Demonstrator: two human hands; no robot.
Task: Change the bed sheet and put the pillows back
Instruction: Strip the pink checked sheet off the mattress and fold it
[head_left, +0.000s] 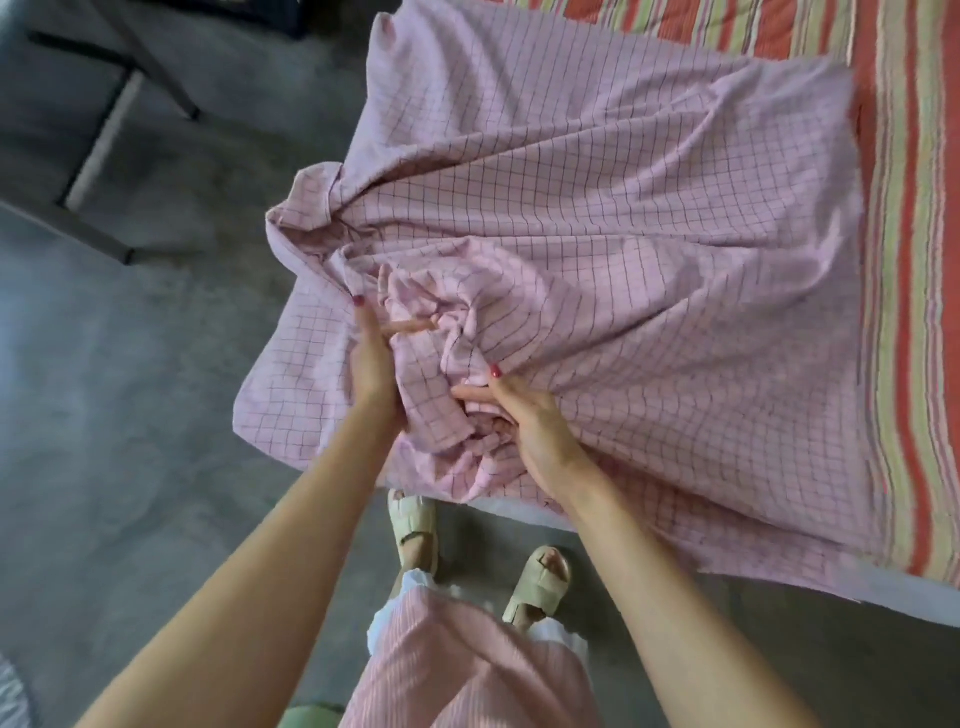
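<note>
Both hands, left (371, 358) and right (540, 431), clutch the bunched pink sheet (623, 249) fanning away.

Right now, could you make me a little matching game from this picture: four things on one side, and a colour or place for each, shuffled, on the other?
Things:
1. checked sheet
2. striped cover
3. sandals
4. left hand

Descriptions:
A. cream, on the grey floor
B. red, green and pale bands, along the right of the bed
C. pink with dark grid lines, bunched at the near corner
D. on the bunched cloth, index finger stretched out

Pairs: 1-C, 2-B, 3-A, 4-D
</note>
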